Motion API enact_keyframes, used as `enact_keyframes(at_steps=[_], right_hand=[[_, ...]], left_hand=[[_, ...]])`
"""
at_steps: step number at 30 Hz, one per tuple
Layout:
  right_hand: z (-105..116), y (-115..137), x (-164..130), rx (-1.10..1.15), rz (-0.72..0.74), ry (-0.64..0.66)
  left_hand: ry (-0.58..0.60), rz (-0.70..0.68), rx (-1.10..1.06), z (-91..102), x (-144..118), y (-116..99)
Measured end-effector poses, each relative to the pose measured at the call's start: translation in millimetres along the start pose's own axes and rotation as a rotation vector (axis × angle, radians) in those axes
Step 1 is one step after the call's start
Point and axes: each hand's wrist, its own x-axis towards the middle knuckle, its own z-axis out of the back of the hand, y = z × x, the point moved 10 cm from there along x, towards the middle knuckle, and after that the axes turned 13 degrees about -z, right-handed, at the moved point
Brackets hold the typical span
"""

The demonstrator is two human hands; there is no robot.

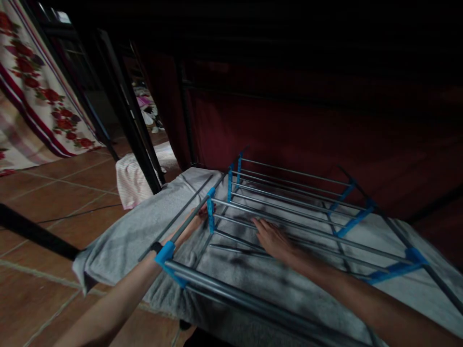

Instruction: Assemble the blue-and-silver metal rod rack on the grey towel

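Note:
A rack frame of grey metal tubes [231,289] and blue plastic connectors [350,225] lies across a grey blanket [119,246]. At its left side, my left hand [203,210] is closed at an upright blue connector [211,219], which partly hides the fingers. My right hand [273,238] reaches in among the crossing tubes at the middle, palm down with fingers stretched out, and nothing shows in its grasp. Just below it, a loose-looking tube end [217,247] rests over the blanket. A separate thin rod [173,219] runs alongside the left upright, near my left forearm.
Dark bed-frame posts [126,111] stand at the left, and a dark overhang covers the top. A maroon cloth [289,125] hangs behind the rack. Floral fabric [43,91] hangs at far left above the tiled floor [47,202]. A striped cloth [132,180] sits beyond the blanket.

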Motion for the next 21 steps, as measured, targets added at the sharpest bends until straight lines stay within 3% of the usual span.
enact_keyframes(at_steps=[5, 11, 21], right_hand=[[-5.0, -0.2, 16.8, 0.066, -0.036, 0.037], [-7.9, -5.3, 14.8, 0.108, -0.001, -0.013], [-5.9, -4.2, 15.3, 0.055, 0.002, 0.007]], left_hand=[[0.103, 0.014, 0.040, -13.0, -2.0, 15.1], [0.076, -0.016, 0.135, -11.0, -2.5, 28.3], [0.098, -0.040, 0.191, -18.5, -4.7, 17.3]])
